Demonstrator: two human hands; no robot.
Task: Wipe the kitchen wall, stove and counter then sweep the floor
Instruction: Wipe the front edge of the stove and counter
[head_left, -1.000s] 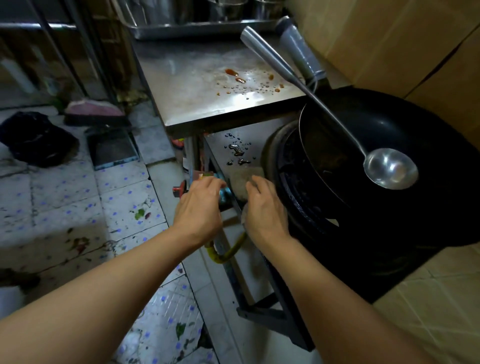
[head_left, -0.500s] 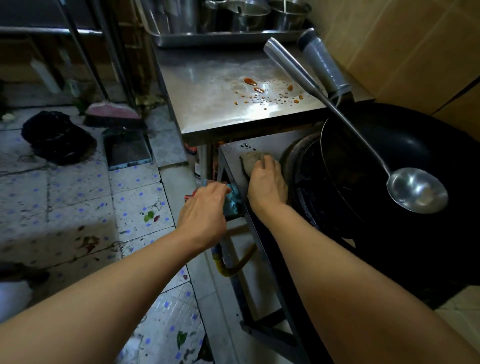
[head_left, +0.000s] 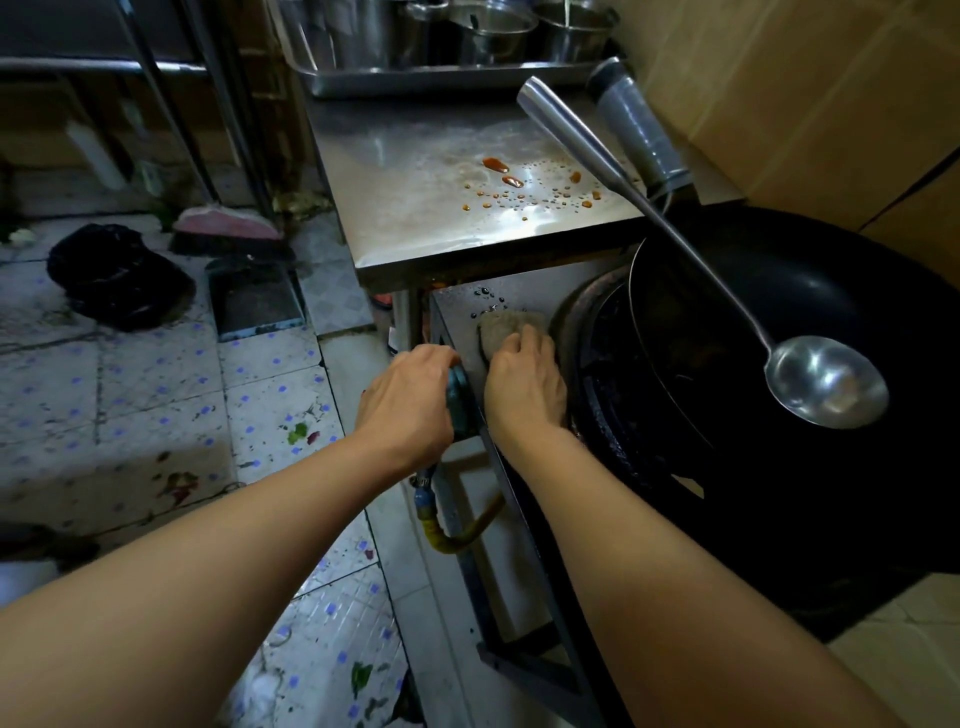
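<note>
My right hand (head_left: 524, 387) presses a grey-brown cloth (head_left: 501, 325) onto the steel top of the stove (head_left: 457, 306), just left of the burner ring. Dark droplets lie on the stove top beyond the cloth. My left hand (head_left: 408, 397) grips a teal knob (head_left: 460, 402) on the stove's left side. A black wok (head_left: 789, 332) sits on the burner with a steel ladle (head_left: 826, 387) resting in it. The steel counter (head_left: 415, 171) behind the stove carries orange sauce drops. A pink broom (head_left: 228, 226) and a dark dustpan (head_left: 254, 296) lie on the floor at the left.
A steel tray (head_left: 415, 80) with pots stands at the counter's back. The beige wall (head_left: 789, 83) is at the right. A black bag (head_left: 117, 275) and food scraps lie on the tiled floor (head_left: 104, 395). A yellow gas hose (head_left: 457, 538) hangs under the knob.
My right hand has slid the cloth away from me along the stove top toward the droplets. My left hand has stayed on the knob.
</note>
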